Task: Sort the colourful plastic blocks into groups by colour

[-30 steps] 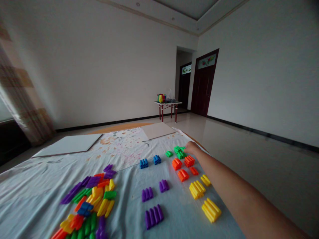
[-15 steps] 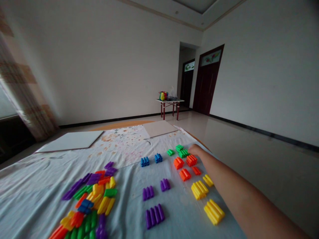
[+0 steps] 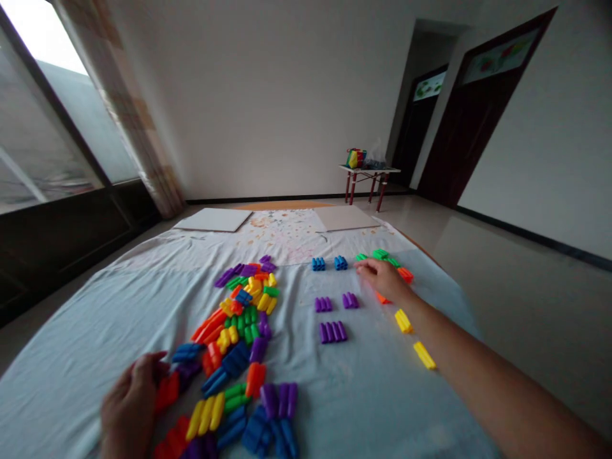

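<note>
My left hand (image 3: pixel 129 405) is at the near left edge of a loose pile of coloured plastic tube-shaped blocks. Its fingers curl in beside a red block (image 3: pixel 167 392), and what lies between the fingertips is hidden. Across the cloth, my right hand (image 3: pixel 382 277) is over the orange blocks (image 3: pixel 405 274), just in front of the green ones (image 3: pixel 380 254). Its fingers are drawn together and point left; anything in them is too small to make out. To its left are two blue blocks (image 3: pixel 318 264), with several purple blocks (image 3: pixel 333 331) nearer.
The mixed pile includes green blocks (image 3: pixel 246 325) and a yellow block (image 3: pixel 205 415). Separate yellow blocks (image 3: pixel 424 355) lie beside my right forearm. Two flat boards, one white (image 3: pixel 215 219) and one beige (image 3: pixel 347 218), rest at the far end of the cloth (image 3: pixel 119 306).
The view has tilted down and turned left. My left hand has come into view by the pile. My right hand has shifted from beyond the green blocks to over the orange ones.
</note>
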Tool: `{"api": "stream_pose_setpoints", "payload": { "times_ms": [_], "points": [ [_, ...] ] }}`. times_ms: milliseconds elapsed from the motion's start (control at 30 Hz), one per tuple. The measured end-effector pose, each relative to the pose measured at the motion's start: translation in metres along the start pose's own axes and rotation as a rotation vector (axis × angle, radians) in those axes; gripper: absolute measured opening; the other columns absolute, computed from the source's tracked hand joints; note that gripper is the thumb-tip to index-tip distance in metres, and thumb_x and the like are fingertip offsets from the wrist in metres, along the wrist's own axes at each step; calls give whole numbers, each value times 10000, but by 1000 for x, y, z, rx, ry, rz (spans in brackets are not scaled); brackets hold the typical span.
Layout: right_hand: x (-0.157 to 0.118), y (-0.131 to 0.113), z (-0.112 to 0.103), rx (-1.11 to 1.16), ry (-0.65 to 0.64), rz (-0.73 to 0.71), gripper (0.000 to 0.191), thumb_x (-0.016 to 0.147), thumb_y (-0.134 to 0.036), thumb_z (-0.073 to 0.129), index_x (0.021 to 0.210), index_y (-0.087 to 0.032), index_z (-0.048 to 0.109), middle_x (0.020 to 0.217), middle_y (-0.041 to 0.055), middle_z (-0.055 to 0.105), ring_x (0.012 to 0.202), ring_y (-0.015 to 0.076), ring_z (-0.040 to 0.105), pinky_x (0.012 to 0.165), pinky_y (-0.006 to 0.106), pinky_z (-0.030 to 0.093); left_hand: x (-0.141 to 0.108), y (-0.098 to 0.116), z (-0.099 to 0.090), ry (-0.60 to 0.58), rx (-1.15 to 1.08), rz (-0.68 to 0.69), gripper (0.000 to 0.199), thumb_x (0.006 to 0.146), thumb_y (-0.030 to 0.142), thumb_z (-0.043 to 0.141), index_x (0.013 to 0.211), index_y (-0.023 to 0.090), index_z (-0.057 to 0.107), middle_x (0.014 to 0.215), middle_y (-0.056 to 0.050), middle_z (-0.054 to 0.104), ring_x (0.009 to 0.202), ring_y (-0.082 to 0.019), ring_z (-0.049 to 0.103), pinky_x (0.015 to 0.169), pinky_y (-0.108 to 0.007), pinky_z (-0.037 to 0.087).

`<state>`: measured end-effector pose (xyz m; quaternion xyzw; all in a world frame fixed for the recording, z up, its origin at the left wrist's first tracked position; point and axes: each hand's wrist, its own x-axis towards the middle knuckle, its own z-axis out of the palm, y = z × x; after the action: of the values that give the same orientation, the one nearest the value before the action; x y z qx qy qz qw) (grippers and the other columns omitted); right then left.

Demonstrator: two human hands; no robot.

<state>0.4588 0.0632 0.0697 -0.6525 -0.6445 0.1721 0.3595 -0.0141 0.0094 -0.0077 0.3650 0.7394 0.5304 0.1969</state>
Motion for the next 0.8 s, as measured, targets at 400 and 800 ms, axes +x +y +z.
{"api": "stream_pose_setpoints", "payload": {
  "times_ms": [400, 800],
  "points": [
    [-122, -89, 99, 127, -685, -587, 475, 648, -60, 618, 1110, -169, 640, 1120, 76, 630, 1067, 185, 536, 986, 302, 363, -4, 2, 0, -60, -181, -47, 386, 731, 500, 474, 844, 166, 632, 629, 18, 563, 522, -119, 478, 469, -229, 387],
    [-131, -82, 94, -154, -429, -210, 432, 613, -430, 777, 970, -212, 669, 924, 48, 614, 913, 207, 564, 823, 298, 431, 1, -3, -1, -68, -167, -56, 369, 732, 497, 480, 850, 189, 646, 649, 13, 595, 562, -144, 524, 501, -246, 412]
  ]
}}
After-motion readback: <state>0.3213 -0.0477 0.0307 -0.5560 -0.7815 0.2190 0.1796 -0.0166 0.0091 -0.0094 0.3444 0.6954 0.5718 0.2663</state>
